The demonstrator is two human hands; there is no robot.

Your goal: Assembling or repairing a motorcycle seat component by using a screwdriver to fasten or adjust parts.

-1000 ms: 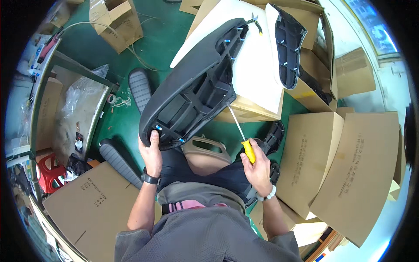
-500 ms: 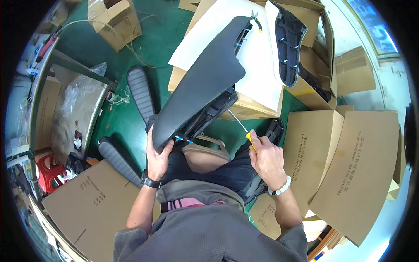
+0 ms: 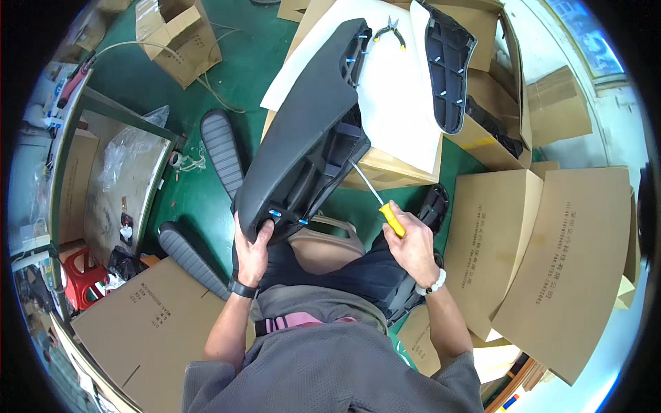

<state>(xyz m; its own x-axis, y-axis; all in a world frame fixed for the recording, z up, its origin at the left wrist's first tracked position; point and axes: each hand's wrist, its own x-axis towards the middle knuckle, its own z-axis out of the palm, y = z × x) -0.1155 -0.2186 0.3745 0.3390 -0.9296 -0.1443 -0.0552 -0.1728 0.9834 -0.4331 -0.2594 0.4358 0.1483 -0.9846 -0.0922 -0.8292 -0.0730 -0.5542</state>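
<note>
Centre of frame: black seat shell (image 3: 313,131), tilted, upper end leaning on the white board (image 3: 392,103). Left hand (image 3: 253,248) clasps its lower rim; right hand (image 3: 413,244) is wrapped around a screwdriver (image 3: 375,201), tip in the ribbed underside. Likely stiff, bulky, moderately light; best gripped at the rim.

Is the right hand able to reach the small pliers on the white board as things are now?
Probably not at once. The right hand grips a yellow-handled screwdriver, and the pliers lie at the far end of the white board, beyond the tilted black chair part.
</note>
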